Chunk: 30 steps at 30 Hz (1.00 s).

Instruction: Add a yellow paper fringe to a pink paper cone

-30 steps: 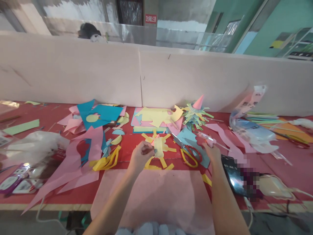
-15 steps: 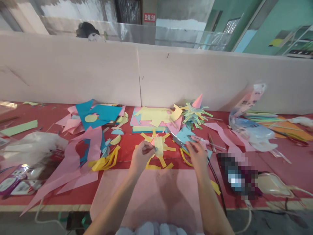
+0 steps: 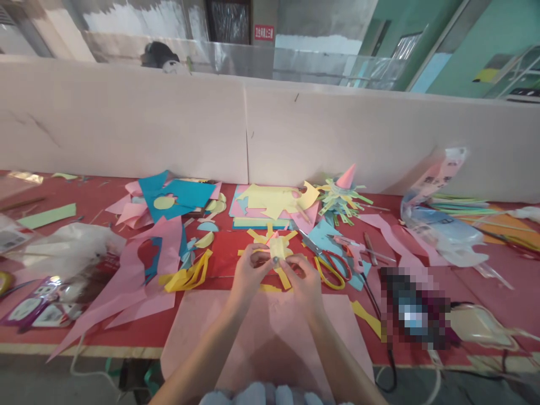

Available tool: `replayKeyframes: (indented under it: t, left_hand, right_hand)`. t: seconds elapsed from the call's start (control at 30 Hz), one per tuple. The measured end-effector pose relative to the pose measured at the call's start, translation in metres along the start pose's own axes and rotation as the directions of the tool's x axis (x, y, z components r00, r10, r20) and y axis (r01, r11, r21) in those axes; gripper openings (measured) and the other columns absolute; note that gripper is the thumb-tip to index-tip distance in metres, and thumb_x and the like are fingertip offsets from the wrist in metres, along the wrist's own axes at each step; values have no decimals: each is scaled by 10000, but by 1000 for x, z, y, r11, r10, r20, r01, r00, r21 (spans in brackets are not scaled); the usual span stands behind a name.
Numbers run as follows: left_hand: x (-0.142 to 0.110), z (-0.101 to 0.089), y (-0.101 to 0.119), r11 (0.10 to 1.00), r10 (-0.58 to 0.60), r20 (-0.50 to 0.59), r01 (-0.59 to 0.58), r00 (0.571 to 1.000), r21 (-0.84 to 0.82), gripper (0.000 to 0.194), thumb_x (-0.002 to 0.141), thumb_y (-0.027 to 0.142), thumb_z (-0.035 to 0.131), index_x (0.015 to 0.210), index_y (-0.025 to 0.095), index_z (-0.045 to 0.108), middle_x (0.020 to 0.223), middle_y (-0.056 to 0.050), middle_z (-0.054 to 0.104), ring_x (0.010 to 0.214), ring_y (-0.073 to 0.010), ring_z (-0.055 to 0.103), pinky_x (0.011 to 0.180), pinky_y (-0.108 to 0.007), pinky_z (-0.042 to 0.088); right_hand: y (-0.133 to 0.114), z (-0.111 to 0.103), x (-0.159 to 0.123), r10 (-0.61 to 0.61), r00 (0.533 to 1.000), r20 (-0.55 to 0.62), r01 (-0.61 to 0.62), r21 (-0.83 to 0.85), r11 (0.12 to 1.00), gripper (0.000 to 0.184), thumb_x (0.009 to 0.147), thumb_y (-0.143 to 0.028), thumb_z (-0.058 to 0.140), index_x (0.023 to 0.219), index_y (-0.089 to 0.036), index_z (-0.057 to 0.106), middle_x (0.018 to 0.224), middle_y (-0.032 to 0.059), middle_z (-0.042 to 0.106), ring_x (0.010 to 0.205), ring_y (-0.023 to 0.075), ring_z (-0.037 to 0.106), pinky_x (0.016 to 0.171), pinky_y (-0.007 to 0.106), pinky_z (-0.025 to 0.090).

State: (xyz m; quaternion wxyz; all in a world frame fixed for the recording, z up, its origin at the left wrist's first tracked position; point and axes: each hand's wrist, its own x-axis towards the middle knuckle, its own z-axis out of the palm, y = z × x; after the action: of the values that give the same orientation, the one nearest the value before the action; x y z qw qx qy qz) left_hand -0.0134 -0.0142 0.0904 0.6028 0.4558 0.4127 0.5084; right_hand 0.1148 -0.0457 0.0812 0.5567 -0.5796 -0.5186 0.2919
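1. The yellow cutout (image 3: 278, 248), with paper strips (image 3: 284, 277) radiating from it, is at mid-table, just beyond the pink sheet (image 3: 270, 320); whether it is lifted cannot be told.
2. The left hand (image 3: 250, 269) appears to pinch its near edge between thumb and fingers.
3. The right hand (image 3: 305, 279) is half curled, fingertips meeting the left's there; whether they grip is unclear. A small dark spot (image 3: 275, 260) between them is too tiny to identify.
4. The step in hand seems to be two-handed fingertip work at this edge. The next move calls for a steady left hold and a light, exact right touch, since paper bends easily.
5. Just right lie the scissors (image 3: 331, 269), then the glue gun (image 3: 355, 252) near blue paper (image 3: 323, 232).
6. Left lie yellow strips (image 3: 192, 277); farther back are a paper stack (image 3: 270, 198) and a cone-topped figure (image 3: 342, 194).
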Motion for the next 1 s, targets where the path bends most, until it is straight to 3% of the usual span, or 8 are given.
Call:
replayKeyframes:
  t: [0.27, 0.4, 1.0]
  left_hand:
    - [2, 4, -4, 999, 43, -13, -43, 999, -23, 579, 667, 275, 701, 1177, 188, 439, 715, 17, 629, 735, -131, 617, 770, -286, 474]
    - [1, 5, -2, 998, 15, 8, -15, 1000, -58, 665, 668, 275, 701, 1257, 194, 404, 733, 17, 625, 731, -124, 612, 756, -276, 481]
    - [2, 3, 5, 998, -6, -3, 6, 1000, -64, 673, 644, 282, 712, 1251, 193, 437, 659, 48, 580, 663, -111, 596, 709, -257, 483]
  right_hand:
    - [-3, -3, 1, 28, 1000, -9, -28, -4, 1000, 200, 760, -396, 610, 742, -197, 624, 762, 22, 609, 724, 156, 546, 658, 265, 435]
    - [-3, -2, 0, 25, 1000, 1, -25, 5, 1000, 213, 762, -392, 610, 679, -197, 592, 704, 6, 577, 674, 141, 519, 639, 260, 424]
    - [-5, -7, 2, -32, 994, 108, 37, -37, 999, 188, 773, -359, 600, 664, -207, 615, 711, 8, 599, 697, 148, 531, 654, 265, 410]
